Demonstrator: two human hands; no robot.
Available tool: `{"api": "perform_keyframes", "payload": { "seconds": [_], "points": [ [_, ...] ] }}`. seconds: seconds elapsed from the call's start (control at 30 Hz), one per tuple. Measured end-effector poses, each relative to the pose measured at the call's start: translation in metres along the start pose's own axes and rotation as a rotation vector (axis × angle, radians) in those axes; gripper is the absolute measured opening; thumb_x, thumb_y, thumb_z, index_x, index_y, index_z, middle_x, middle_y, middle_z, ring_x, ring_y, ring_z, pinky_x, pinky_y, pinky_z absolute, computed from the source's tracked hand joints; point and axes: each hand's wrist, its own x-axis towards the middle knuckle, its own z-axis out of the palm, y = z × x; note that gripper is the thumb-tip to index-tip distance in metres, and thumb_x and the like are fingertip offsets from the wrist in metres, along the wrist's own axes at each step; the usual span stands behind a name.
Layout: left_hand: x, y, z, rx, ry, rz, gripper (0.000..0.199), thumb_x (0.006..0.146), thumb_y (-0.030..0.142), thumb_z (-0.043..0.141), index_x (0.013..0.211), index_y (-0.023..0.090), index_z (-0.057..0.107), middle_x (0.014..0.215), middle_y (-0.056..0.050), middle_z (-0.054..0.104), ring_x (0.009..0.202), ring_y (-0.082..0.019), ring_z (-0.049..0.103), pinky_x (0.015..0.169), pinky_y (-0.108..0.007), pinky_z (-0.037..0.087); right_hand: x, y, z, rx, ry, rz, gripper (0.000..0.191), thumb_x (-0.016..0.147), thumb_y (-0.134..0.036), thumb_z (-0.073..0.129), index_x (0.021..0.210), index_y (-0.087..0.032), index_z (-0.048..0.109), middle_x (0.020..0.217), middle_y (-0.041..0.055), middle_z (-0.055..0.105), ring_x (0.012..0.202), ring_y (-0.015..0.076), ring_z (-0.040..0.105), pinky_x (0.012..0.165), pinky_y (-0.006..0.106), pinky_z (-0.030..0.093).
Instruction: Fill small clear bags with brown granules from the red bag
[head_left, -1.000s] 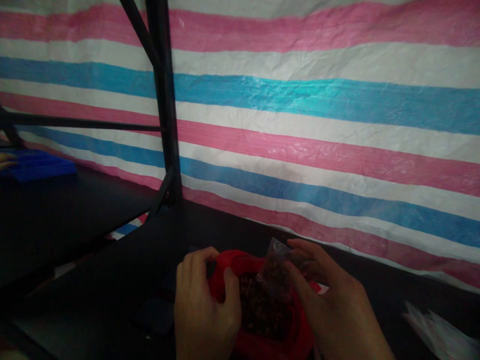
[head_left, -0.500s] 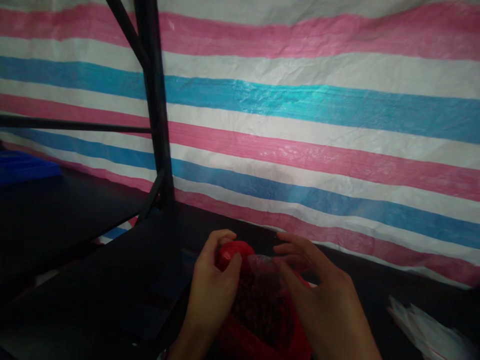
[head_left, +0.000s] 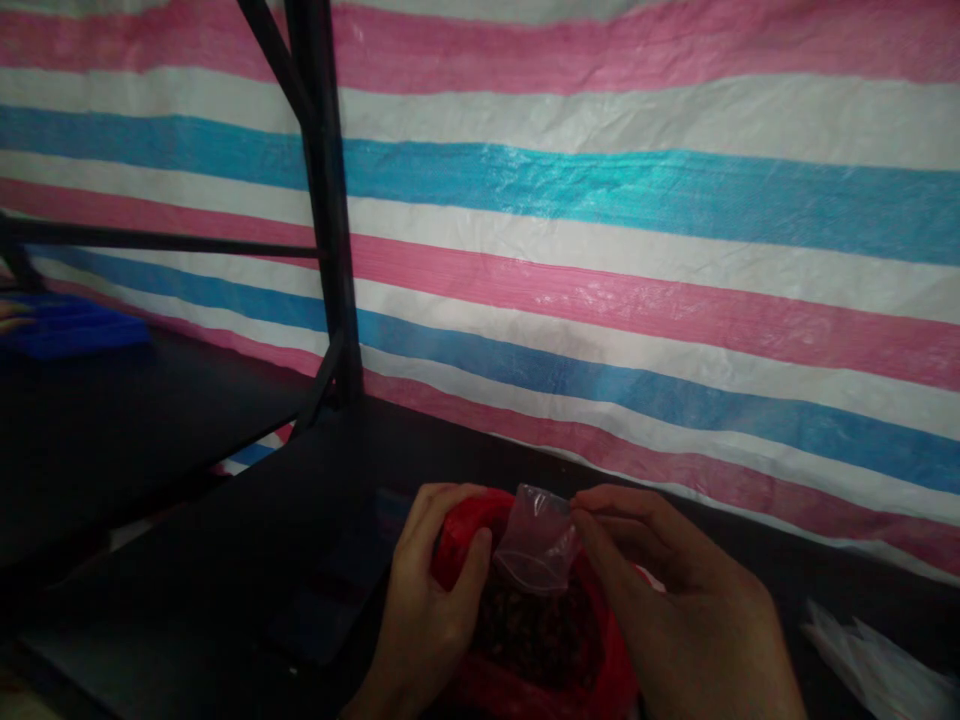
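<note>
A red plastic bag stands open below my hands, filled with dark brown granular pieces. My left hand grips the bag's rim on the left side. A small clear zip bag hangs over the mouth of the red bag, and it looks empty. My right hand pinches its upper right corner between finger and thumb. My left thumb lies close to the clear bag's left edge.
The red bag sits on a black table backed by a pink, white and blue striped tarp. A black metal post rises left of my hands. A blue object lies at far left. White plastic sheets lie at lower right.
The clear bag has risen from over the dark pieces and now shows flat and see-through at the red bag's mouth. My left hand has shifted along the rim.
</note>
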Motion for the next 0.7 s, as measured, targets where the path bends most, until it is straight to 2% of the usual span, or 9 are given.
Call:
{"api": "perform_keyframes", "payload": {
  "seconds": [0.1,0.27,0.33,0.4,0.5,0.6,0.7],
  "points": [
    [0.000,-0.005,-0.002,-0.033,0.053,-0.031,0.013,0.099,0.027,0.060,0.108,0.025,0.069,0.104,-0.001,0.068,0.098,-0.019,0.067,0.088,-0.029,0.052,-0.004,0.000,0.002,0.043,0.007,0.025,0.022,0.082,-0.046,0.077,0.087,-0.024,0.080,0.080,0.0053,0.083,0.069,0.0249,0.080,0.056,0.027,0.062],
    [0.000,-0.008,-0.006,-0.021,0.088,-0.040,0.013,0.098,0.028,0.060,0.107,0.025,0.070,0.102,-0.001,0.071,0.098,-0.019,0.068,0.088,-0.028,0.053,-0.008,-0.001,0.003,0.083,0.088,0.072,0.022,0.083,-0.046,0.078,0.090,-0.024,0.079,0.084,0.0055,0.083,0.070,0.0245,0.080,0.054,0.025,0.059],
    [0.000,-0.009,-0.008,-0.003,0.089,-0.041,0.013,0.098,0.029,0.060,0.106,0.026,0.070,0.103,-0.001,0.072,0.099,-0.019,0.068,0.088,-0.028,0.053,-0.006,-0.002,0.000,0.075,0.076,0.082,0.024,0.082,-0.046,0.078,0.090,-0.024,0.079,0.083,0.0056,0.083,0.068,0.0241,0.079,0.055,0.026,0.059],
    [0.000,-0.010,-0.010,0.015,0.098,-0.037,0.013,0.098,0.030,0.060,0.105,0.026,0.070,0.101,-0.001,0.072,0.098,-0.019,0.068,0.088,-0.027,0.054,-0.001,-0.001,-0.010,0.033,0.127,0.065,0.027,0.080,-0.048,0.078,0.091,-0.024,0.079,0.079,0.0051,0.082,0.068,0.0249,0.079,0.054,0.026,0.059],
    [0.002,-0.011,-0.012,0.035,0.141,-0.037,0.013,0.095,0.034,0.062,0.103,0.027,0.070,0.100,0.000,0.072,0.096,-0.019,0.069,0.088,-0.028,0.055,0.008,0.002,-0.043,-0.105,0.369,0.053,0.031,0.076,-0.051,0.078,0.091,-0.024,0.079,0.074,0.0048,0.081,0.070,0.0265,0.079,0.057,0.028,0.059],
    [0.006,-0.010,-0.012,0.055,0.178,-0.075,0.017,0.090,0.040,0.065,0.101,0.029,0.071,0.100,0.001,0.074,0.094,-0.021,0.071,0.088,-0.030,0.057,0.011,0.011,-0.097,-0.256,0.679,0.116,0.035,0.079,-0.050,0.072,0.098,-0.021,0.079,0.085,0.0079,0.083,0.080,0.0293,0.079,0.069,0.034,0.061],
    [0.009,-0.005,-0.013,0.078,0.162,-0.117,0.020,0.086,0.044,0.065,0.098,0.030,0.071,0.096,0.001,0.075,0.089,-0.024,0.072,0.088,-0.034,0.059,0.004,0.033,-0.155,-0.429,0.834,0.266,0.044,0.083,-0.051,0.065,0.110,-0.018,0.078,0.095,0.0136,0.083,0.095,0.0364,0.078,0.079,0.041,0.060]
  ]
}}
